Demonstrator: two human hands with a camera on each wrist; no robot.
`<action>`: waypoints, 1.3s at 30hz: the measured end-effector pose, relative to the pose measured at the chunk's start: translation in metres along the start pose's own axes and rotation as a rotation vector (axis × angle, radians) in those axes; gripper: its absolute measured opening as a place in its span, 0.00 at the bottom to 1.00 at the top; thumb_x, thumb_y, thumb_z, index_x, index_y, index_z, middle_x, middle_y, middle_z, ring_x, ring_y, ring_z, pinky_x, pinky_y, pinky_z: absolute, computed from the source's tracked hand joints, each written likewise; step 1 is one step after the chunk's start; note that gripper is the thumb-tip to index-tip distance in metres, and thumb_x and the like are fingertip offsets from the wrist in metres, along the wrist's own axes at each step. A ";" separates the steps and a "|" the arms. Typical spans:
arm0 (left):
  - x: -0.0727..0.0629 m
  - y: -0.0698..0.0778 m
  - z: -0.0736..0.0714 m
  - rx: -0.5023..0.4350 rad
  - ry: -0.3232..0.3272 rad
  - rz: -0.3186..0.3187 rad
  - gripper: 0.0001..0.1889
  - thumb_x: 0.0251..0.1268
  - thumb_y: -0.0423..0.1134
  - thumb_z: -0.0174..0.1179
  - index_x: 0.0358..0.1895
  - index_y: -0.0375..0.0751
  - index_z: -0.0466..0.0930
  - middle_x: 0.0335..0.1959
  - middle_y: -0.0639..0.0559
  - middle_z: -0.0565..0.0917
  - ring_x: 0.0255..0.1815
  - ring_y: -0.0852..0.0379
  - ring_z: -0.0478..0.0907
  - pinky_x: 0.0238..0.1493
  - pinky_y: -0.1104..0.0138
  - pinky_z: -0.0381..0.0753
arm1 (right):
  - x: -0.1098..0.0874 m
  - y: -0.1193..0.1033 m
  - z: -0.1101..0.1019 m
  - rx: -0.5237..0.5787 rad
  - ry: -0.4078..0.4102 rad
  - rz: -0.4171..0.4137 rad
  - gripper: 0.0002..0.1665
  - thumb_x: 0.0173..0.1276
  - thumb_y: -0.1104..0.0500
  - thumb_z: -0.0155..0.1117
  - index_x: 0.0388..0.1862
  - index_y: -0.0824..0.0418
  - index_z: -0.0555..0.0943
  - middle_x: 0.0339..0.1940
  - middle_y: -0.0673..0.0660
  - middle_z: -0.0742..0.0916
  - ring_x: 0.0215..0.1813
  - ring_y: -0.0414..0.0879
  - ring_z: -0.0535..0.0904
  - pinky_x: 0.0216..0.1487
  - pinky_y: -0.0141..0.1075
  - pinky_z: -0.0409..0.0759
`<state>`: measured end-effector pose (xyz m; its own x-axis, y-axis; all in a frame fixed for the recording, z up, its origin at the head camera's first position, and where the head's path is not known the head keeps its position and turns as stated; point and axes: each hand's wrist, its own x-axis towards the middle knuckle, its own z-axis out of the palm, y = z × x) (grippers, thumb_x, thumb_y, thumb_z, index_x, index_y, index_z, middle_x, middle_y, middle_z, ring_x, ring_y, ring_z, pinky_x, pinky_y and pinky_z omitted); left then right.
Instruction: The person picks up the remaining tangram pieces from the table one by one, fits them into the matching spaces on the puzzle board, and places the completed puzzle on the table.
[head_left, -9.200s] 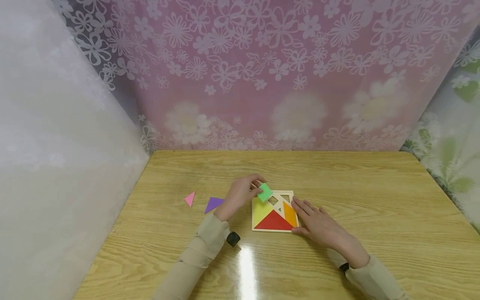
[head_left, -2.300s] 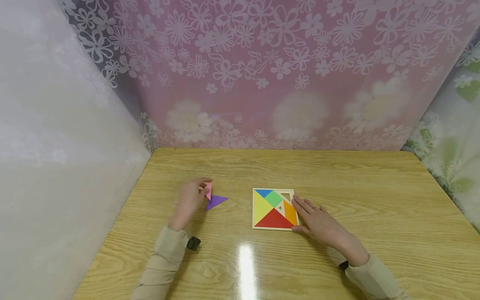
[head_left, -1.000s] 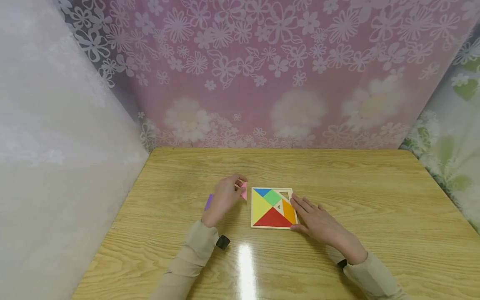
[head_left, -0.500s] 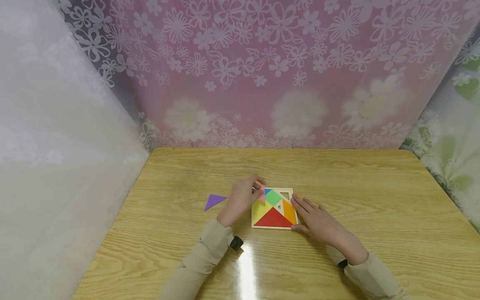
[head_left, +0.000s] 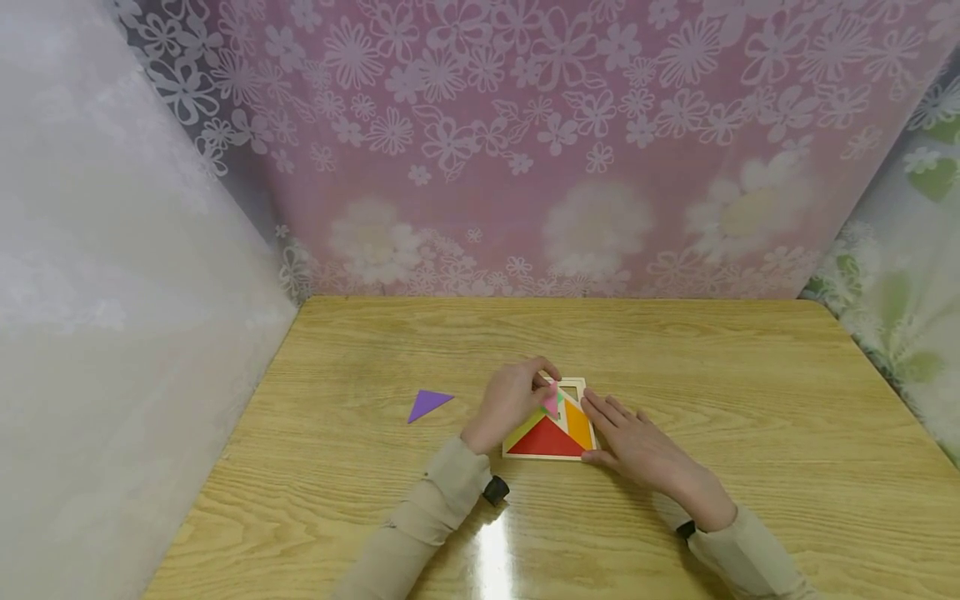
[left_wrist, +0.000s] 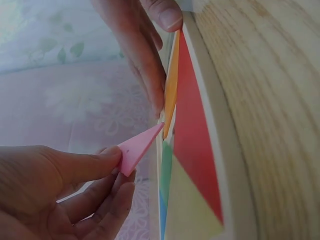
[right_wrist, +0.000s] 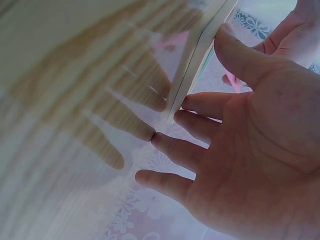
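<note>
My left hand (head_left: 513, 400) pinches a pink triangle (left_wrist: 137, 149) between thumb and fingers, tilted above a square wooden tangram tray (head_left: 517, 457). In the tray lie a red triangle (head_left: 545, 439), an orange parallelogram (head_left: 577, 427), a yellow triangle (left_wrist: 187, 205), a green square (left_wrist: 166, 165) and a blue triangle (left_wrist: 162, 207). Two recesses show bare wood, one at the far right corner and one beside the orange piece. My right hand (head_left: 637, 446) rests along the tray's right edge, fingers extended and thumb at the near corner. In the head view my left hand covers the blue piece.
A purple triangle (head_left: 430, 404) lies on the wood-grain table (head_left: 360, 483), left of the tray. A flowered pink curtain (head_left: 480, 167) hangs behind the table, and a pale sheet (head_left: 127, 292) stands at the left.
The green square and blue triangle came to lie in the tray. My left hand picked up the pink triangle and carried it right, over the tray. My right hand stayed put.
</note>
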<state>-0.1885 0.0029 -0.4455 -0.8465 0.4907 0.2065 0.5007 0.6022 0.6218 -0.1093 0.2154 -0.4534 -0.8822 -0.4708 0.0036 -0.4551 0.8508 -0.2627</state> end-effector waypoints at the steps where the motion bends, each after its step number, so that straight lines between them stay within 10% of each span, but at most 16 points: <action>1: 0.001 0.000 0.002 -0.015 -0.006 -0.001 0.06 0.69 0.35 0.66 0.47 0.42 0.85 0.35 0.51 0.90 0.33 0.61 0.85 0.35 0.75 0.79 | 0.000 0.000 0.000 -0.001 -0.001 -0.001 0.46 0.71 0.45 0.66 0.77 0.70 0.64 0.77 0.67 0.68 0.71 0.71 0.68 0.61 0.73 0.68; 28: 0.007 0.004 0.020 0.086 -0.154 -0.086 0.13 0.62 0.39 0.73 0.48 0.41 0.87 0.39 0.51 0.83 0.35 0.62 0.77 0.37 0.79 0.76 | 0.004 0.008 0.000 -0.002 -0.002 -0.019 0.46 0.71 0.45 0.65 0.77 0.70 0.63 0.78 0.68 0.67 0.72 0.71 0.68 0.61 0.73 0.68; 39: 0.009 -0.006 0.017 0.072 0.016 -0.014 0.05 0.72 0.39 0.64 0.44 0.44 0.87 0.34 0.55 0.87 0.27 0.65 0.77 0.29 0.78 0.75 | 0.005 0.007 -0.002 0.006 -0.022 -0.005 0.47 0.71 0.44 0.66 0.77 0.71 0.63 0.77 0.68 0.68 0.72 0.71 0.68 0.61 0.73 0.68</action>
<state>-0.1959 0.0139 -0.4600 -0.8561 0.4720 0.2105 0.4999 0.6528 0.5692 -0.1172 0.2198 -0.4539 -0.8772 -0.4798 -0.0160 -0.4584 0.8472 -0.2686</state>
